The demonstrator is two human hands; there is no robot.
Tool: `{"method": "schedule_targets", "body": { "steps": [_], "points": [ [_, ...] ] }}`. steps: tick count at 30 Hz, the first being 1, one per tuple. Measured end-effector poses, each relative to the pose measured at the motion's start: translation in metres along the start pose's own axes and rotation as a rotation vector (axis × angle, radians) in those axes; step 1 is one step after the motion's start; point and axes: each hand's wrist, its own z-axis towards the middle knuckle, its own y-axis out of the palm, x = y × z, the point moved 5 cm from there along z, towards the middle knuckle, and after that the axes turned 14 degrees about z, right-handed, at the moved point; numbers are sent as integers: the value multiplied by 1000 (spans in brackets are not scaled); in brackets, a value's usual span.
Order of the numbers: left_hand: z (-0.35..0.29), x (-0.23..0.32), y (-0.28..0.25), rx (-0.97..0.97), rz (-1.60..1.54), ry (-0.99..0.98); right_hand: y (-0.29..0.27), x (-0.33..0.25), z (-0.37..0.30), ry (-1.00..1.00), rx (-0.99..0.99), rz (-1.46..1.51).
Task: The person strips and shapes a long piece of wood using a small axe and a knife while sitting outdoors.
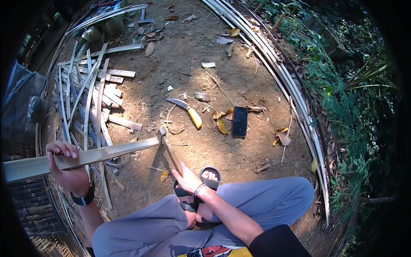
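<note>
My left hand (pixel 68 169) grips a long pale split bamboo slat (pixel 92 156) that runs from the left edge toward the middle. My right hand (pixel 187 179) holds the wooden handle of a hammer (pixel 168 147), whose metal head sits against the slat's far end. I am seated on the dirt with grey trousers and a sandalled foot (pixel 209 176) below the hammer. A black band is on my left wrist.
A curved knife with a yellow handle (pixel 188 111) and a black phone (pixel 239 121) lie on the dirt ahead. A pile of split bamboo strips (pixel 92 94) lies to the left. Long bamboo strips (pixel 278 73) curve along the right, with green plants beyond.
</note>
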Motion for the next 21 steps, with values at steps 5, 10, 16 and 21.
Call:
{"method": "schedule_targets", "body": {
  "steps": [5, 10, 16, 21],
  "points": [
    [4, -3, 12, 12, -94, 37, -1, -2, 0, -14, 7, -217],
    [23, -6, 27, -59, 47, 0, -12, 2, -6, -80, 113, -293],
    [38, -16, 3, 80, 10, -28, -2, 5, -13, -107, 146, -315],
    [36, -18, 7, 68, -79, -40, 5, 24, 3, -85, 132, -413]
  ]
}}
